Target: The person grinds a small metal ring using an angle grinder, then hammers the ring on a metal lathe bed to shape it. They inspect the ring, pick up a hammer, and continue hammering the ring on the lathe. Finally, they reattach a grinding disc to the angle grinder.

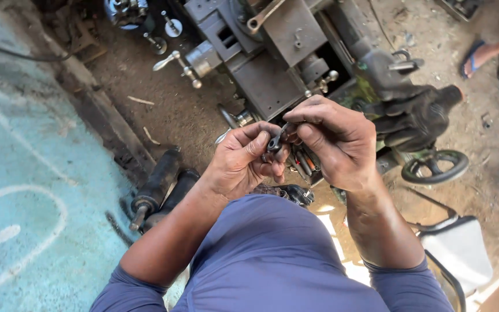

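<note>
Both hands meet above the lathe: the left hand is curled around a small dark metal piece, while the right hand pinches its top end. Nothing looks mounted on the machine yet; several similar bits wait beneath the fingers.

A single head-worn camera looks steeply down from above the person's chest, close over the left hand and right hand at mid-frame; beyond them it takes in a lathe on the dirt floor and a teal wall at the left edge
</note>
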